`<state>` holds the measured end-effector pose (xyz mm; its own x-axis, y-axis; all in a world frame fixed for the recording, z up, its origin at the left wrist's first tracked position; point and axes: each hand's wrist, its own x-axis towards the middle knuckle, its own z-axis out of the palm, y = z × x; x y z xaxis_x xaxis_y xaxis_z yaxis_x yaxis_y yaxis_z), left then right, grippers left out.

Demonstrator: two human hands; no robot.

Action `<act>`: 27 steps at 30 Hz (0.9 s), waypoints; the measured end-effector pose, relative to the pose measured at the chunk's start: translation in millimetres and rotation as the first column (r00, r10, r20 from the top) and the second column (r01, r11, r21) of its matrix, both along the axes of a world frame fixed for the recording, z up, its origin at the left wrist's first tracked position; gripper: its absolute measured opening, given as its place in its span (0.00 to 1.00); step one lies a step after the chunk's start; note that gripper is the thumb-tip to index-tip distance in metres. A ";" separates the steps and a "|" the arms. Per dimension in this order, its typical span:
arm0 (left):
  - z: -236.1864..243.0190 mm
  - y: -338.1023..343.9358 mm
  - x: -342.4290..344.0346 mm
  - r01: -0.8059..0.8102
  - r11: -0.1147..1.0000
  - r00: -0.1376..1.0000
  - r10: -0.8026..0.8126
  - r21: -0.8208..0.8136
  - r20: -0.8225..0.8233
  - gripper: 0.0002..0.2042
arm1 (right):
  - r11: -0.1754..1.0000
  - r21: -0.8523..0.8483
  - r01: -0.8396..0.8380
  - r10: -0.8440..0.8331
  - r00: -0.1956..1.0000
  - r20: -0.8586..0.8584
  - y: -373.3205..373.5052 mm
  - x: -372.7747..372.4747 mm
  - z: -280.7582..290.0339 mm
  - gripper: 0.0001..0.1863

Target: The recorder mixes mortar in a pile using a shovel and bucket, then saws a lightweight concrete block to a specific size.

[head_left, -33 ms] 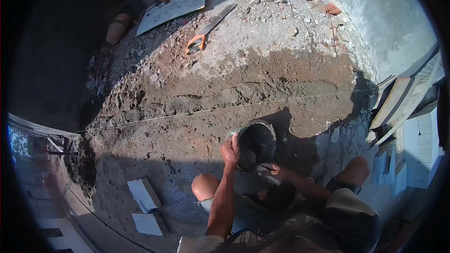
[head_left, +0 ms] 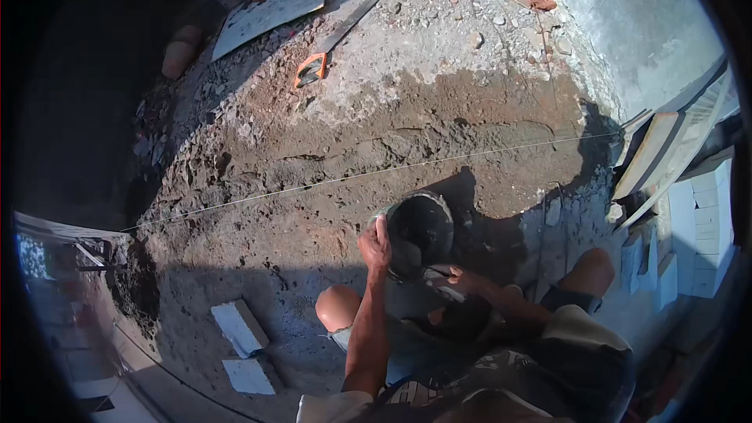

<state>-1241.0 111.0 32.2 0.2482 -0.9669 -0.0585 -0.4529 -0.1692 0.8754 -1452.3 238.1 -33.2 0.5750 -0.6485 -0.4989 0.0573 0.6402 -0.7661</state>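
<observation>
A dark bucket [head_left: 423, 227] is tipped with its mouth facing up and away from me, between my knees. Its inside is mostly in shadow, so the contents are hard to make out. My left hand [head_left: 374, 244] grips the bucket's left rim, thumb pointing up along it. At the near side of the bucket, my right hand [head_left: 464, 280] is closed round what looks like a trowel [head_left: 440, 283], its grey, mortar-smeared blade close to the rim. A rough ridge of wet mortar [head_left: 376, 153] runs across the ground beyond the bucket.
A taut string [head_left: 329, 182] crosses just beyond the bucket. Farther off lie a handsaw [head_left: 312, 70] with an orange handle and a pale board [head_left: 274, 12]. Two light blocks [head_left: 239, 327] rest at my left. Planks [head_left: 650, 153] and stacked pale blocks [head_left: 705, 219] stand at right.
The whole view has shifted slightly. The bucket is tilted a little differently, and my right hand with the trowel has moved slightly toward its near rim. My left hand keeps its grip.
</observation>
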 end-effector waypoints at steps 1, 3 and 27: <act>1.8 -2.2 -2.5 -0.028 1.000 0.996 0.026 -0.015 -0.090 0.25 | 0.991 0.132 -0.035 0.047 0.995 -0.089 -8.1 -3.1 26.0 0.29; -1.1 -9.6 -0.4 -0.118 0.988 0.981 0.100 -0.103 -0.168 0.26 | 0.964 0.241 0.109 -0.144 0.981 0.130 -1.9 -11.2 43.3 0.28; -9.0 -23.0 -1.3 -0.279 0.960 0.958 0.280 0.019 -0.063 0.28 | 0.084 0.170 0.982 -0.823 -0.028 0.567 -164.9 -346.0 130.2 0.16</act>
